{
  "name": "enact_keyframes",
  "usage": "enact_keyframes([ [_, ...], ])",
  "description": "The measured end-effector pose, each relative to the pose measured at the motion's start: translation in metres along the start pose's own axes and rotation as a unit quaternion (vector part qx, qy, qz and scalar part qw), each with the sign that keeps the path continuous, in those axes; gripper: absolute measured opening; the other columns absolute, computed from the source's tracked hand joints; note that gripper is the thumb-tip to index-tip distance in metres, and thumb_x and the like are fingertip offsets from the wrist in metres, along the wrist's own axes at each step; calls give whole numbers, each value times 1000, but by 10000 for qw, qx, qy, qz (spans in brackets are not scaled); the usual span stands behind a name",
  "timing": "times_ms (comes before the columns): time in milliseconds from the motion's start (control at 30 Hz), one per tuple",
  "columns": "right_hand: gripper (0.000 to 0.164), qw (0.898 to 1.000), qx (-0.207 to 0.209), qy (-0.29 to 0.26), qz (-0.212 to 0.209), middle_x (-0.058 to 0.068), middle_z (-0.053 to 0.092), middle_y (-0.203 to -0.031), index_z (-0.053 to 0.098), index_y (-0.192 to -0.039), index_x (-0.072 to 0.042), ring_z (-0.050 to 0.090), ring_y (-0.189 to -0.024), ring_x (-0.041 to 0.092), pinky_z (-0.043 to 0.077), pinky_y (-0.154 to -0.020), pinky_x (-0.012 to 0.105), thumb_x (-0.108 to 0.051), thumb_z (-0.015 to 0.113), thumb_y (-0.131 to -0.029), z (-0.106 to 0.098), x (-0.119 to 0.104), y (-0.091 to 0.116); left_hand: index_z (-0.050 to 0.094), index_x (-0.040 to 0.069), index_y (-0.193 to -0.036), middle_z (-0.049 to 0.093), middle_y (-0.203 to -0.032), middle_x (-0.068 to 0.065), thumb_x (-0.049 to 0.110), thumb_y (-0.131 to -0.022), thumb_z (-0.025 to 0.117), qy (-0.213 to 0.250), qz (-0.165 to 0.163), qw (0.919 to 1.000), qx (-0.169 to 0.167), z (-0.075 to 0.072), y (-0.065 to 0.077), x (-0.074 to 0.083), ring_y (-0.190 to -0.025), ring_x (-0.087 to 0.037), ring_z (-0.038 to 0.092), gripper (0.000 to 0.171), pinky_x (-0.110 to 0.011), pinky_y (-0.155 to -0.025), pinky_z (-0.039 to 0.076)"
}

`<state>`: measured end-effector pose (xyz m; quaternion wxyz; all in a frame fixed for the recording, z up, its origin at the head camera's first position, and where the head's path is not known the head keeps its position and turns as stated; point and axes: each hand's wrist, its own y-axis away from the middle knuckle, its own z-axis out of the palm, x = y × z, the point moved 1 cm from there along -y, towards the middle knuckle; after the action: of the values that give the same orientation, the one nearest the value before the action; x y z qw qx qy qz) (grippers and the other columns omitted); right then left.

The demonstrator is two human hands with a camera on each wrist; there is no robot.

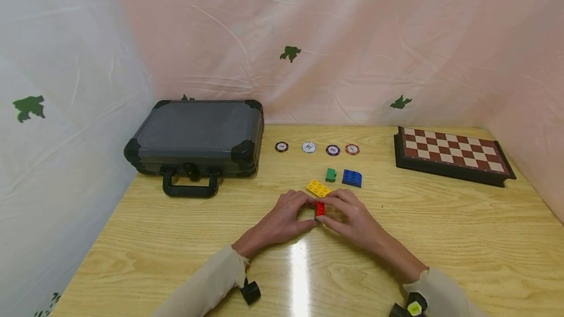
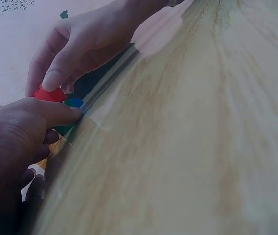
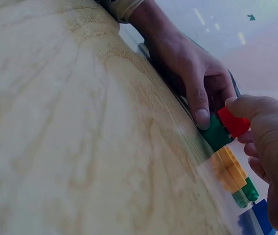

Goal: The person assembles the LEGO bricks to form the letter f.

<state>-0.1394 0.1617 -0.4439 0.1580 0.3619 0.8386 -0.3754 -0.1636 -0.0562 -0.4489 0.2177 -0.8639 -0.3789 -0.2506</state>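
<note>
Above the middle of the table, my right hand (image 1: 354,216) pinches a red toy brick (image 1: 320,209) between thumb and fingers. My left hand (image 1: 284,219) grips a green toy brick (image 3: 216,132) right below the red one. The two bricks meet or nearly meet; whether they are joined I cannot tell. Just beyond the fingertips lies a yellow brick (image 1: 318,188) with studs up. Farther back are a small green brick (image 1: 331,175) and a blue brick (image 1: 352,178) with one rounded corner. In the head view the held green brick is mostly hidden.
A grey case (image 1: 198,131) with a black handle stands at the back left. Several poker chips (image 1: 309,147) lie in a row behind the bricks. At the back right is a chessboard box (image 1: 454,153). A patterned cloth (image 1: 343,38) hangs behind the table (image 1: 440,238).
</note>
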Motion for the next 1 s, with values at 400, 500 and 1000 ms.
enact_keyframes([
  [400, 39, 9996, -128, -172, 166, -5, 66, -114, 69, -121, -11, 58, -110, 17, 51, -93, 36, -11, 86, -86, -1, 1, -2, 67, 15, -120, 66, -116, 5, 25, -92, 80, 48, -17, 10000, 10, 1, 0, 0, -108, -15, 54, 33, -41, -100, 41],
  [500, 37, 9998, -90, -164, 37, -5, 67, -112, 70, -118, -11, 58, -109, 17, 50, -94, 35, -10, 86, -85, 0, 1, -2, 67, 15, -121, 67, -116, 5, 25, -92, 81, 77, -1, 10000, 27, 1, 0, -1, -108, -15, 54, 34, -41, -99, 41],
  [1000, 36, 9996, -78, -269, -10, -4, 66, -113, 73, -119, -8, 58, -108, 17, 50, -93, 32, -8, 85, -85, 0, 3, -3, 66, 15, -123, 66, -116, 5, 29, -92, 81, 129, -85, 9999, 40, 1, 0, -1, -107, -15, 53, 36, -40, -98, 41],
])
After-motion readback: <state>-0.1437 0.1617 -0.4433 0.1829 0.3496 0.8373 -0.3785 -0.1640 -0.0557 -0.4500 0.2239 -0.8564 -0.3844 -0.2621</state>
